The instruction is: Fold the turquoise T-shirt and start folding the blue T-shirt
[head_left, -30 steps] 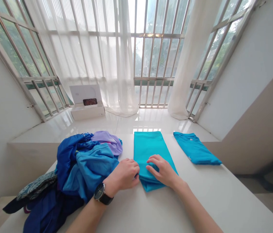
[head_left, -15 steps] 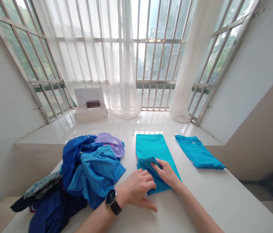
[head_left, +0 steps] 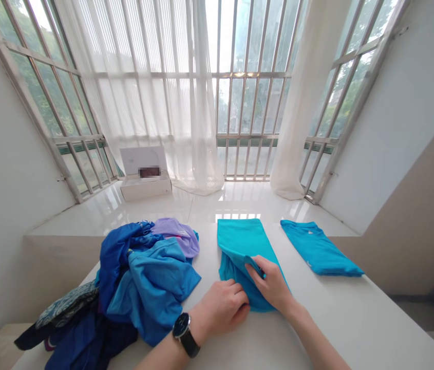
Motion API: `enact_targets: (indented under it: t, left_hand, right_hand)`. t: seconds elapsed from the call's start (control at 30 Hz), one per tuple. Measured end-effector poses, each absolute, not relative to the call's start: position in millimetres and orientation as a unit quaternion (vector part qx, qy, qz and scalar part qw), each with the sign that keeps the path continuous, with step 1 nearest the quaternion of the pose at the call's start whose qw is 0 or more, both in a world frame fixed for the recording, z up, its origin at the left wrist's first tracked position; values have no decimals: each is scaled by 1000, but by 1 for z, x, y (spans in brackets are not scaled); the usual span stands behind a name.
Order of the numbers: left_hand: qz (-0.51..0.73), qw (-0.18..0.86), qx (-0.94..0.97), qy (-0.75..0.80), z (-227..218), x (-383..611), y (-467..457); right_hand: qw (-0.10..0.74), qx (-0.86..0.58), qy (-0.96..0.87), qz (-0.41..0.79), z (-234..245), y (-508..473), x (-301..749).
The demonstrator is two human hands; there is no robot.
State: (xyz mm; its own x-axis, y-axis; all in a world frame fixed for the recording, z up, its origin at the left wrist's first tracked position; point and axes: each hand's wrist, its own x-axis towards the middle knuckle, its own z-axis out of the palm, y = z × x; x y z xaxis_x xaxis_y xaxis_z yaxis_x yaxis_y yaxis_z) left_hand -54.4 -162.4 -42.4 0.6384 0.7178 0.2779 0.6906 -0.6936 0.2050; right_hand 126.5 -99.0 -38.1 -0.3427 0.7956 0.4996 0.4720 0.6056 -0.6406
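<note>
A teal garment (head_left: 242,241) lies folded lengthwise on the white table (head_left: 355,318), its near end turned up and carried away from me. My right hand (head_left: 272,282) pinches that lifted near edge between thumb and fingers. Beside it, my left hand (head_left: 222,308), with a black watch on the wrist, is curled closed on the lower left of the same near end. Both hands touch each other over the cloth.
A heap of blue, purple and patterned clothes (head_left: 139,277) lies left of my hands. A folded blue shirt (head_left: 319,249) rests at the right of the table. Behind, a white open box (head_left: 144,174) sits on the glossy window ledge, with curtains and window bars.
My right hand has lifted the garment's near edge and carried it away from me, folding it over. The left hand shifted from flat beside the cloth to curled on it.
</note>
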Motion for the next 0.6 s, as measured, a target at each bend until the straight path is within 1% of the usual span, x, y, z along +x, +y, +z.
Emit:
enact_targets:
  t: [0.13, 0.23, 0.33, 0.47, 0.6]
  left_hand:
    - [254, 122, 854, 438, -49, -54, -156]
    - [297, 138, 820, 471, -54, -55, -150]
    - [301, 137, 792, 513, -58, -56, -146]
    - [293, 190, 758, 551, -63, -56, -143]
    - [306, 209, 744, 556, -65, -56, -141]
  right_hand:
    - [408, -389, -813, 147, -39, -101, 130]
    - [397, -383, -825, 121, -39, -103, 134]
    - [385, -381, -834, 104, -39, -103, 137]
    - [353, -363, -859, 78, -39, -104, 137]
    - [318, -341, -881, 77, -40, -110, 132]
